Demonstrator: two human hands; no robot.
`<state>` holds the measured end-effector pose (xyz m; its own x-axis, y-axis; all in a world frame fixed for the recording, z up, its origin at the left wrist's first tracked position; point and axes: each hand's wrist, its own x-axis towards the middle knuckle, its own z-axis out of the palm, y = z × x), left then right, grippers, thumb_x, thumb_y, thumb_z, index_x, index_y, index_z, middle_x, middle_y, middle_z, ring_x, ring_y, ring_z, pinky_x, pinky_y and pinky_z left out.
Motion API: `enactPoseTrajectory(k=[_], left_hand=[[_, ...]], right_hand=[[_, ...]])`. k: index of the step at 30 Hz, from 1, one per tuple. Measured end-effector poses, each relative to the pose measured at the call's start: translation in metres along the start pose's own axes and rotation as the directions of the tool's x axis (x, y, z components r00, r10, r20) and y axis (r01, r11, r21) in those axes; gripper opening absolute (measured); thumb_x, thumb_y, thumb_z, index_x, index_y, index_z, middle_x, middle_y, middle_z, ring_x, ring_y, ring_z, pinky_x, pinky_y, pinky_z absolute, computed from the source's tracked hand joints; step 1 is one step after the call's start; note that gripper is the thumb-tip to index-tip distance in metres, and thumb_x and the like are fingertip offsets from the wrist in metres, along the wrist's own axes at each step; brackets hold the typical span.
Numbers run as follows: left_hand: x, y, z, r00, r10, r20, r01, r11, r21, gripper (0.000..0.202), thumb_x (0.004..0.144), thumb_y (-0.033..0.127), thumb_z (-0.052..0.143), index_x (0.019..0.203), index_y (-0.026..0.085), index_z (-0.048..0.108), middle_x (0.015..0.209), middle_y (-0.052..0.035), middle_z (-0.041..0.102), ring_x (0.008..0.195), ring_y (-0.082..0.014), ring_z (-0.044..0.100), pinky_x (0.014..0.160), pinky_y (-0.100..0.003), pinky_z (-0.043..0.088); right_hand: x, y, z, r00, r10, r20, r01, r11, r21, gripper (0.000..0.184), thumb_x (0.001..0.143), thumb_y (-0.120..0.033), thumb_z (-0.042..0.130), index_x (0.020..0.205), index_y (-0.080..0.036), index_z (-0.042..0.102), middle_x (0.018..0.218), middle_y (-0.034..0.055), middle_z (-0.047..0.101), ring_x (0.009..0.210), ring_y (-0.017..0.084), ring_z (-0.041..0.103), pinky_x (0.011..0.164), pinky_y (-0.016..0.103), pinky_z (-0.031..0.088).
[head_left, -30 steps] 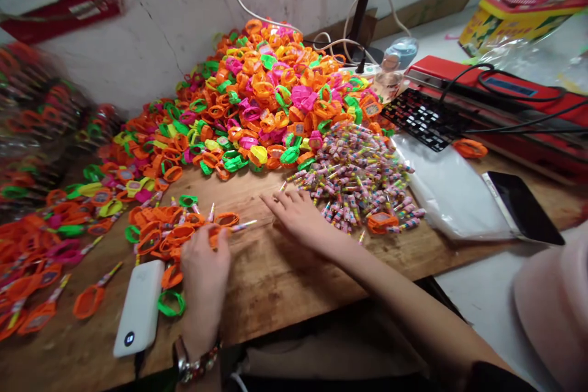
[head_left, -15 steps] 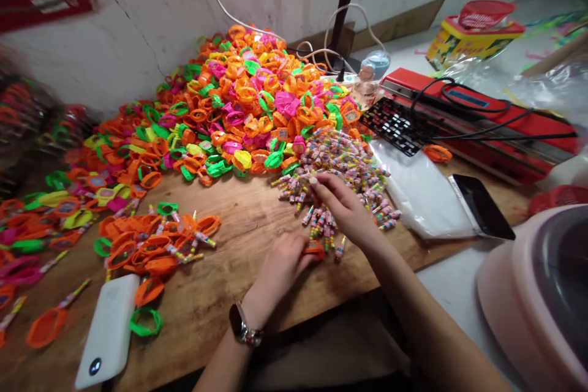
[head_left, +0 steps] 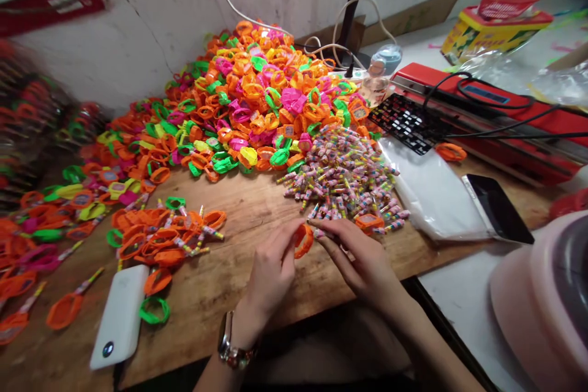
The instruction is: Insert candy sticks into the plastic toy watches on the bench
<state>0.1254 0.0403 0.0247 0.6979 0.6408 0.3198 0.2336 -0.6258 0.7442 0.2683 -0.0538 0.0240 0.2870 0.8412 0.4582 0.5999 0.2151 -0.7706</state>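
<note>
My left hand pinches an orange plastic toy watch, its loop upright. My right hand is closed on a small patterned pencil piece, held against the watch. Whether the two are joined I cannot make out. Just beyond my hands spreads a pile of patterned pencil pieces, with another orange toy watch lying at its near edge. To the left sits a group of orange toy watches, several with pencil pieces stuck through them.
A large heap of coloured toy watches stands against the wall. A white power bank lies front left. On the right are plastic bags, a phone, a red sealing machine and a pink bin.
My right hand has come back from the pile with a pencil piece and met my left hand. My left hand has raised an orange toy watch off the table.
</note>
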Motion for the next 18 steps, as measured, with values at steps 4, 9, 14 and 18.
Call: enactPoseTrajectory(k=[4, 9, 14, 18], left_hand=[[0.001, 0.004, -0.008, 0.997, 0.072, 0.041, -0.074, 0.995, 0.059, 0.045, 0.086, 0.001, 0.040, 0.122, 0.021, 0.058, 0.115, -0.0058, 0.069, 0.109, -0.0159, 0.064, 0.096, -0.031, 0.053], [0.002, 0.007, -0.018, 0.990, 0.052, 0.130, -0.067, 0.991, 0.116, 0.045, 0.086, 0.002, 0.038, 0.122, 0.019, 0.058, 0.112, -0.0071, 0.070, 0.104, -0.0167, 0.066, 0.092, -0.032, 0.055], [0.001, 0.009, -0.024, 0.979, -0.017, 0.205, -0.002, 0.996, 0.088, 0.048, 0.082, 0.002, 0.038, 0.122, 0.019, 0.059, 0.114, -0.0081, 0.069, 0.106, -0.0181, 0.064, 0.094, -0.036, 0.053], [-0.003, 0.004, -0.021, 0.958, -0.128, 0.257, 0.132, 0.991, 0.000, 0.043, 0.085, 0.007, 0.041, 0.121, 0.021, 0.059, 0.115, -0.0072, 0.068, 0.104, -0.0181, 0.063, 0.095, -0.035, 0.050]], right_hand=[[-0.002, 0.001, 0.000, 0.989, -0.149, -0.004, 0.146, 0.974, -0.171, 0.033, 0.092, -0.009, 0.051, 0.124, -0.018, 0.054, 0.104, 0.0098, 0.065, 0.098, 0.019, 0.060, 0.087, 0.033, 0.052], [-0.003, 0.003, 0.004, 0.963, -0.269, 0.008, 0.263, 0.932, -0.249, 0.039, 0.089, -0.003, 0.052, 0.126, -0.013, 0.051, 0.103, 0.0122, 0.063, 0.096, 0.020, 0.058, 0.085, 0.033, 0.051], [-0.006, 0.006, 0.007, 0.912, -0.381, 0.152, 0.409, 0.818, -0.406, 0.039, 0.090, -0.007, 0.053, 0.128, -0.002, 0.048, 0.102, 0.0173, 0.061, 0.090, 0.024, 0.056, 0.078, 0.036, 0.049], [-0.007, 0.008, 0.008, 0.855, -0.426, 0.295, 0.511, 0.603, -0.612, 0.027, 0.091, -0.011, 0.050, 0.116, -0.001, 0.056, 0.089, 0.0138, 0.062, 0.077, 0.023, 0.052, 0.071, 0.036, 0.043]])
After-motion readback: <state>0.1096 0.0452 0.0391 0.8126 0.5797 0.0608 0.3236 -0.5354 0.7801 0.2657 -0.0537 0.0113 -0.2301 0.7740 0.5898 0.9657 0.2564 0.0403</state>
